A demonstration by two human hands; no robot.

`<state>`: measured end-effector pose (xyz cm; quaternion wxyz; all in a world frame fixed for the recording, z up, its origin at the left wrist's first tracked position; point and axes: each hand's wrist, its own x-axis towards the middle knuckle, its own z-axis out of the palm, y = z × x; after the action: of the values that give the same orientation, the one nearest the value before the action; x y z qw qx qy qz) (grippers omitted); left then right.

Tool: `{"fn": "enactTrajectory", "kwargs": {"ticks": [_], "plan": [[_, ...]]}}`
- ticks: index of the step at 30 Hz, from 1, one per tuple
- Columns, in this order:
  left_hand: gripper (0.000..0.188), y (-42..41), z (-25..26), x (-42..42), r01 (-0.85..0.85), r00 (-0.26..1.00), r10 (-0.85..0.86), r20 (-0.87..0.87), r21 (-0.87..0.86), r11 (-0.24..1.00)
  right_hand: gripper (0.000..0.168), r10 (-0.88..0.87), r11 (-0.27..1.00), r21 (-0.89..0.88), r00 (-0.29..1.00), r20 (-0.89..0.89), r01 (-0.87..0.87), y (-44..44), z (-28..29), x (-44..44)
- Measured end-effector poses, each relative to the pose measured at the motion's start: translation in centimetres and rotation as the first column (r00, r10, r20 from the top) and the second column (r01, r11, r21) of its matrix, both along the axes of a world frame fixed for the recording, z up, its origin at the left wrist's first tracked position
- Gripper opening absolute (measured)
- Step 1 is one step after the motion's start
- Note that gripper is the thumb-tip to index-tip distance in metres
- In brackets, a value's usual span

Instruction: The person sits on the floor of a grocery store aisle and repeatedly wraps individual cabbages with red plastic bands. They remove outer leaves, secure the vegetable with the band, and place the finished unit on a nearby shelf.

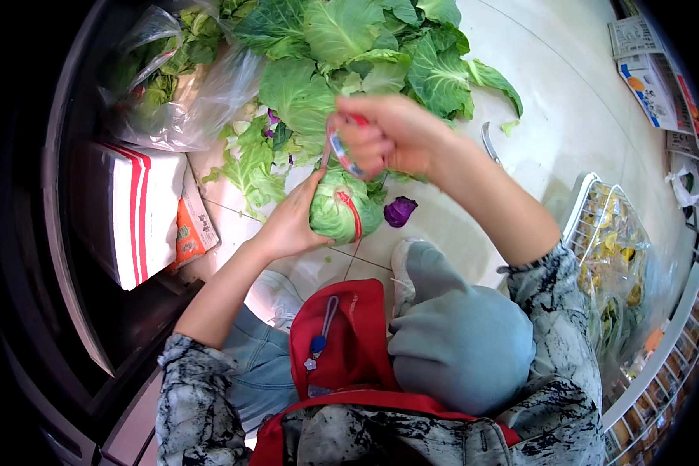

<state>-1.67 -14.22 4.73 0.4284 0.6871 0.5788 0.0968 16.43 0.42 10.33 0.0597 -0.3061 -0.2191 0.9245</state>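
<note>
On the floor before me sits a pale green leafy head (332, 215), either cabbage or lettuce, with a red band of tape (350, 216) across its side. My left hand (288, 218) grips it from the left, thumb and fingers spread around it. Just above the head, my right hand (378, 140), blurred, holds a roll of tape (342, 152) with a red, white and blue core. A short strip runs from the roll down to my left fingertips. Beside the head lies a piece of purple cabbage (400, 211).
Loose cabbage leaves (349, 35) pile up ahead. A curved knife (489, 143) lies on the tiles. At left are a plastic bag of greens (192, 93) and a white box with red stripes (134, 209). Wire baskets (588, 215) with bagged goods stand at right.
</note>
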Motion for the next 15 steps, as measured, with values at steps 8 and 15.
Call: {"fn": "enactTrajectory", "kwargs": {"ticks": [8, 15], "plan": [[0.094, 1.5, -2.7, -0.2, -0.067, 0.998, 0.066, 0.009, 0.110, 0.992, 0.029, -0.140, 0.986, 0.109, 0.986, 0.095, 0.129, -3.5, -0.8, 3.6], [0.085, 2.4, -1.9, 1.0, 0.035, 0.998, -0.026, -0.051, 0.194, 0.980, 0.029, -0.221, 0.968, 0.132, 0.974, 0.044, 0.214, -1.3, 0.2, 4.4]]}}
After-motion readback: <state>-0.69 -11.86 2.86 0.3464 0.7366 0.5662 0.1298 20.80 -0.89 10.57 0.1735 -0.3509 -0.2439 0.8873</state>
